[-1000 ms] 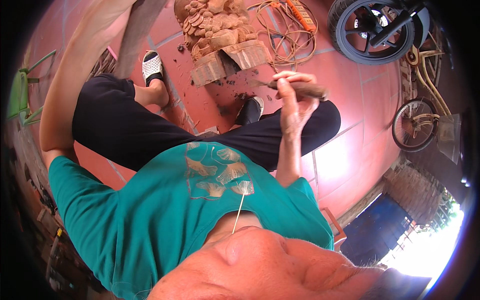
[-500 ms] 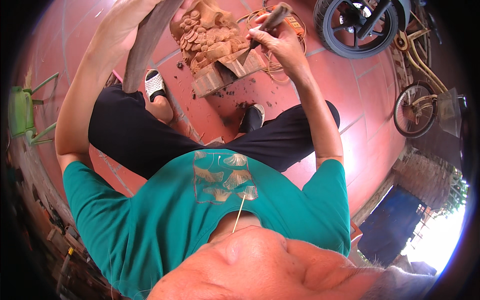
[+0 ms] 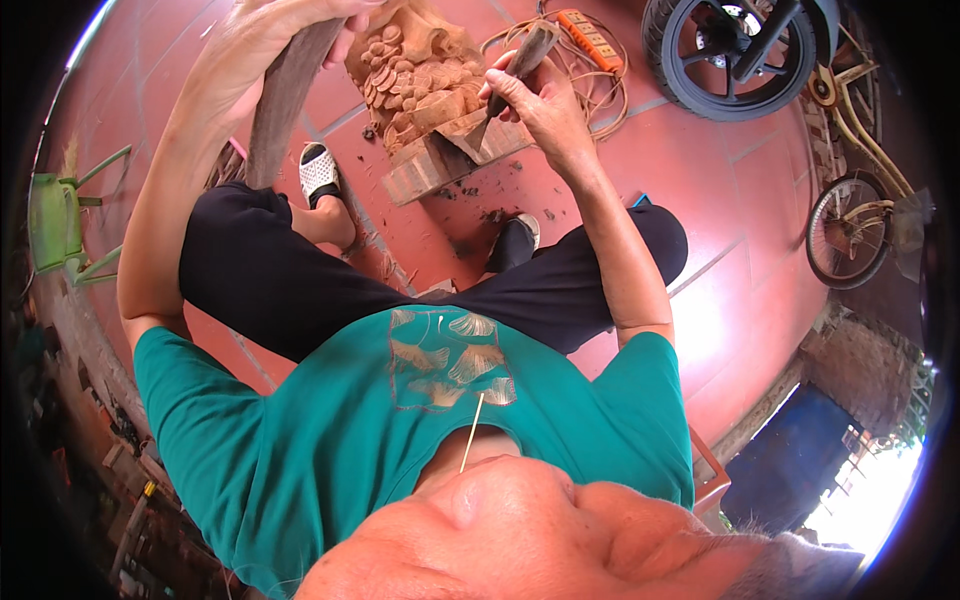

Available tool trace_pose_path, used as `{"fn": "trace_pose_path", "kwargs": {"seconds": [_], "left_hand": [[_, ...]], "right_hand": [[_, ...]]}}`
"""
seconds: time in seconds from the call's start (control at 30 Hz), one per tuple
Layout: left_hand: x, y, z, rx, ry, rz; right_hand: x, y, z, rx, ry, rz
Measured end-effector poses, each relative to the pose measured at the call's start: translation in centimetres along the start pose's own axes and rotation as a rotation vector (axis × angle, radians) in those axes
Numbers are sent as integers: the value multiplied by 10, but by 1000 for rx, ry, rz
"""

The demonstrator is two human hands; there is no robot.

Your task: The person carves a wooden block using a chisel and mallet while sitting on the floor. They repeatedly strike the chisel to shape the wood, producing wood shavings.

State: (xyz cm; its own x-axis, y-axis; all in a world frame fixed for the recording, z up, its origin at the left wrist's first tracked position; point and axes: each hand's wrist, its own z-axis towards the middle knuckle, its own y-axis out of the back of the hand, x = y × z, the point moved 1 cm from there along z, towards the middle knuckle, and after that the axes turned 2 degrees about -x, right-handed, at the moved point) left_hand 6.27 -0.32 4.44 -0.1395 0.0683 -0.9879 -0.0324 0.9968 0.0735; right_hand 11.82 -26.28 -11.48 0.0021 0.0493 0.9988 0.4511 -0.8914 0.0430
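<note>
Head view: two busy hands above a carved block of wood.
The left hand (image 3: 255, 48) is wrapped around a thick wooden bar (image 3: 283, 105), which hangs down beside the person's knee; the right hand (image 3: 550, 105) is closed around the handle of a chisel (image 3: 530, 53), its blade slanting down to the base of the wood carving (image 3: 420, 95) (whether the tip touches, I cannot tell). The carving stands on the red tiled floor (image 3: 740, 205), beyond the person's feet, with an orange power strip (image 3: 590, 40) near its right side.
</note>
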Motion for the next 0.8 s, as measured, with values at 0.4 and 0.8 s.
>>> {"fn": "trace_pose_path", "kwargs": {"seconds": [0.4, 0.8], "left_hand": [[-7, -20, 1, 104, -139, 404], [-5, -18, -2, 90, -312, 686]], "right_hand": [[-1, 1, -2, -47, 61, -15], [-12, -9, -3, -74, 208, -118]]}}
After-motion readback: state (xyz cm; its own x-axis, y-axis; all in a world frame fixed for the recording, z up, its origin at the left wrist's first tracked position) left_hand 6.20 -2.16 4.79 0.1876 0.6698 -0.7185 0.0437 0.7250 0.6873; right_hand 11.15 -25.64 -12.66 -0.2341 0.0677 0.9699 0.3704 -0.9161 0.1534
